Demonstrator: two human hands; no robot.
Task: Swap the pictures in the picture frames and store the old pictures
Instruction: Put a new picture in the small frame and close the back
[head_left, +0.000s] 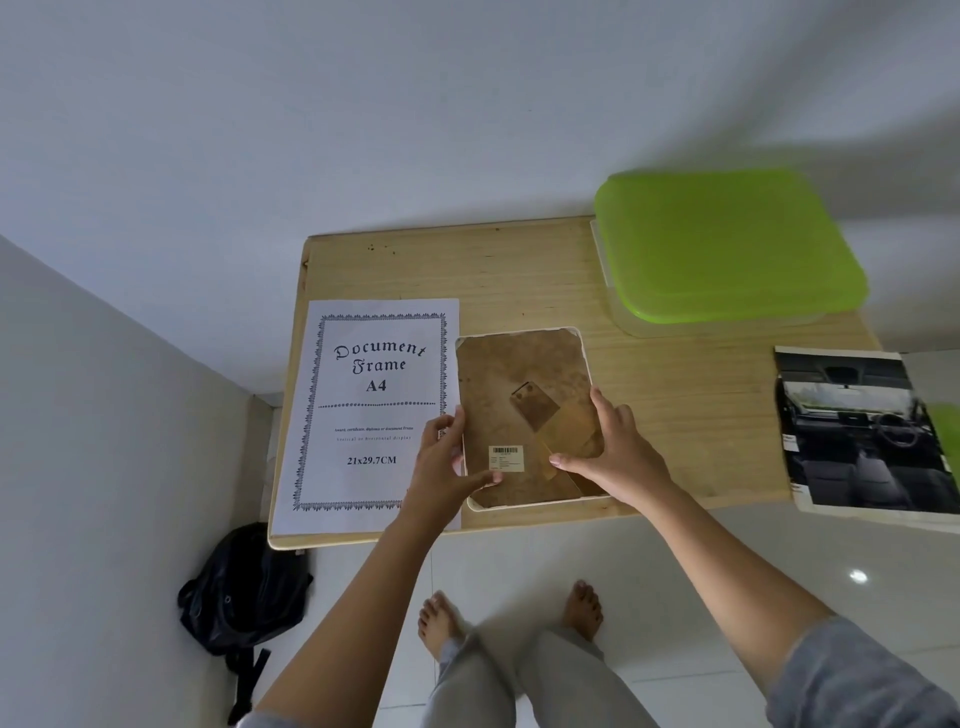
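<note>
The picture frame (519, 364) lay face down near the front edge of the wooden surface (519, 270), its mottled brown backing up inside a thin white rim. A folded stand (535, 408) sat flat on the middle of the backing, and a small barcode sticker (505, 457) was stuck lower down.

The left hand (441, 467) gripped the frame's left edge, with its fingers curled at the rim and its thumb laid across the backing just below the sticker. The right hand (618, 452) rested on the right side of the backing, fingers spread and fairly straight, thumb reaching left toward the sticker. It pressed on the frame rather than clasping it.

Just left of the frame, touching or nearly touching its edge, lay a white printed sheet (371, 405) reading "Document Frame A4". It partly passed under the left hand.

At the far right of the surface stood a clear container with a green lid (727, 244). Nearer, at the right edge and well apart from the frame, lay a photo of a car interior (862, 431), overhanging the surface.

On the tiled floor (675, 597) below, a black backpack (244, 587) sat by the wall, and the person's bare feet (441, 618) showed.
</note>
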